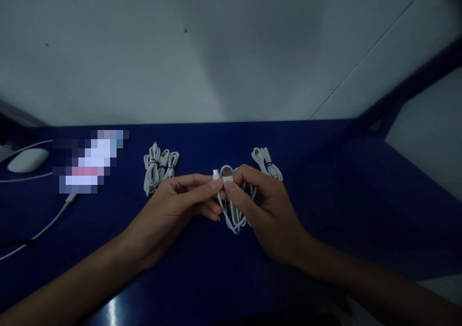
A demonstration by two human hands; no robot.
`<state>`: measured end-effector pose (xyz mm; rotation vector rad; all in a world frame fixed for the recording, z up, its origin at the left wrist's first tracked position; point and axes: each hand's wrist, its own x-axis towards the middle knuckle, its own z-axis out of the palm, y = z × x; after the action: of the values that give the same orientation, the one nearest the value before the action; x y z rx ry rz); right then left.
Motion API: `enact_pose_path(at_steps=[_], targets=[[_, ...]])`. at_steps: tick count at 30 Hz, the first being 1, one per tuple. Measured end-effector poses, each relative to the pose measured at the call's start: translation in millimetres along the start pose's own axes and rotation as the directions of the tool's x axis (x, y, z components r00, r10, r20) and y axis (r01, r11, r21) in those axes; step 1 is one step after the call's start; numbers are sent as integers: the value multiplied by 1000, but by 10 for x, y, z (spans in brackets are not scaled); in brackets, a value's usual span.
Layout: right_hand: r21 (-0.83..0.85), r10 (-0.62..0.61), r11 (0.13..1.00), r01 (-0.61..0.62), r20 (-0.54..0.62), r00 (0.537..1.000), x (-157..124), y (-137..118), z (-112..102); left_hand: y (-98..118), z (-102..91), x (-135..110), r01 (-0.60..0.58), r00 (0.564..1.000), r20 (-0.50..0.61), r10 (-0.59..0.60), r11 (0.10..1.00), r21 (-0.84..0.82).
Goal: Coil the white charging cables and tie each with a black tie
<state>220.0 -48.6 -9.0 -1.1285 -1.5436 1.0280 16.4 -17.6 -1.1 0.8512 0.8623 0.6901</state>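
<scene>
Between my two hands, over the blue table, is a white USB cable (235, 222) gathered in loose loops. My left hand (180, 198) pinches its small plug end between thumb and fingers. The wider USB plug is pinched by my right hand (265, 201), side by side with the small one, both metal tips pointing away from me. Part of the loops is hidden behind the right fingers. Just beyond my left hand lies a group of bundled white cables (157, 164) with dark ties. Another tied white cable bundle (267, 162) rests behind my right hand.
On the left of the blue table (202, 278) lies a phone with a blurred-out lit screen (94, 160), a white cord (46, 227) plugged into it. A white rounded object (29, 160) sits left of it. A pale wall (162, 75) rises along the table's far edge.
</scene>
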Motion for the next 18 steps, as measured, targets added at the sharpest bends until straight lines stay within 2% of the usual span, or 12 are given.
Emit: enact_pose_path(at_steps=[3,5,11,14,18], targets=[[152,55,986,-65,71,996,-9,-27,-18,-4,2,-5,-45,999,7,46,998,-37],[273,95,954,-126,125,988,-7,-28,-28,-10,5,-7,-70,997,-34,68,995,-65],[552,280,750,-365,236,931,45,50,-30,-20,12,-6,-76,992,-106,66,993,-86],[606,257,701,-375,276,926,81,51,-21,-13,36,-5,-59,987,-152,47,996,-73],[634,204,699,-331,268,942,113,11,-18,-15,65,-20,-73,984,-165,62,995,-63]])
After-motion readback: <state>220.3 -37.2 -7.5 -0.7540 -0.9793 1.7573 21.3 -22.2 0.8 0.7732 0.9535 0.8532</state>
